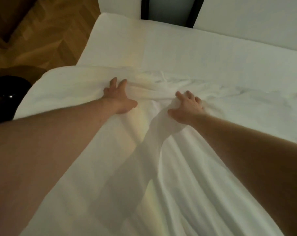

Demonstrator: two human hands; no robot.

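A loose white sheet (161, 167) lies over the near part of the bed, with its far edge bunched into wrinkles. My left hand (118, 97) presses on that bunched edge with its fingers spread. About a hand's width to the right, my right hand (186, 108) presses on the sheet too, fingers splayed and thumb out. Long folds run from both hands back toward me. Beyond the hands, the white mattress (195, 53) is smooth and flat.
A wooden parquet floor (42, 31) lies left of the bed. A dark glossy round object (6, 96) sits at the left edge by the bed. White upholstered headboard panels (246, 14) with a dark gap between them stand at the far end.
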